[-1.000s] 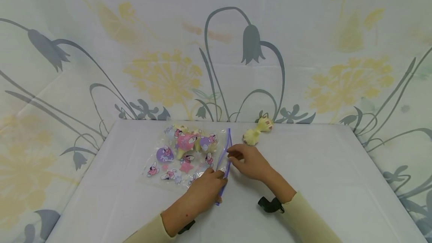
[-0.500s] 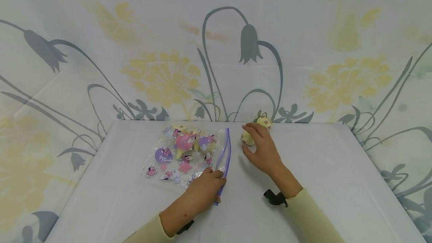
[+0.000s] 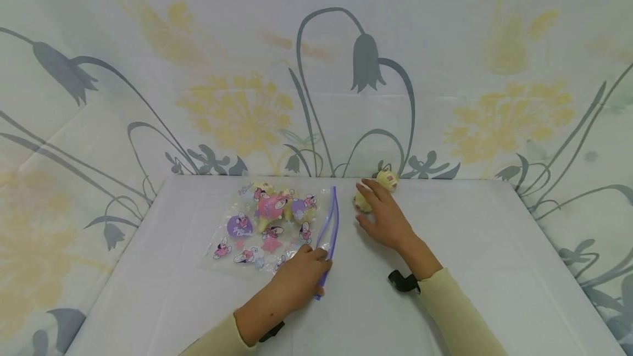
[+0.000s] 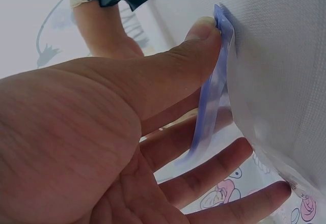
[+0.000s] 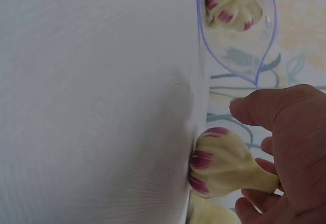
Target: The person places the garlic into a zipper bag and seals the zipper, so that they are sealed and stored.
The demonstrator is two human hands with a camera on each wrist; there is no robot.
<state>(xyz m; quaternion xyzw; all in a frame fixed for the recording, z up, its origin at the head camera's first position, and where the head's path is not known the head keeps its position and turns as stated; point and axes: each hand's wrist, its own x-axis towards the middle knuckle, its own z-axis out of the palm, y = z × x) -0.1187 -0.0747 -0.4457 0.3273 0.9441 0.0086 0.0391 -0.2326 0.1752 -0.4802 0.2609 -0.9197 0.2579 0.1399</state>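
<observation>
My left hand (image 3: 300, 276) pinches the near part of a clear zip bag's (image 3: 284, 240) purple-edged mouth. The left wrist view shows the thumb on the purple zip strip (image 4: 206, 107), with the fingers on the bag's other side. Garlic bulbs lie inside the printed bag; the right wrist view looks through its gaping mouth at one bulb (image 5: 232, 5). Right of the bag, my right hand (image 3: 388, 221) reaches over a garlic bulb (image 5: 221, 163) with purple streaks. Its fingers are beside the stem, while the thumb is apart from the bulb. Another bulb (image 3: 387, 180) lies just behind.
A white-covered table (image 3: 470, 246) carries everything. At its far edge stands a pale cloth backdrop (image 3: 445, 43) with grey and yellow flowers. Each wrist bears a dark camera, the right one (image 3: 403, 281) below the sleeve.
My right hand has left the bag's mouth and moved right to the loose garlic bulbs, its fingers spreading. The bag's mouth gapes a little wider. My left hand keeps its hold.
</observation>
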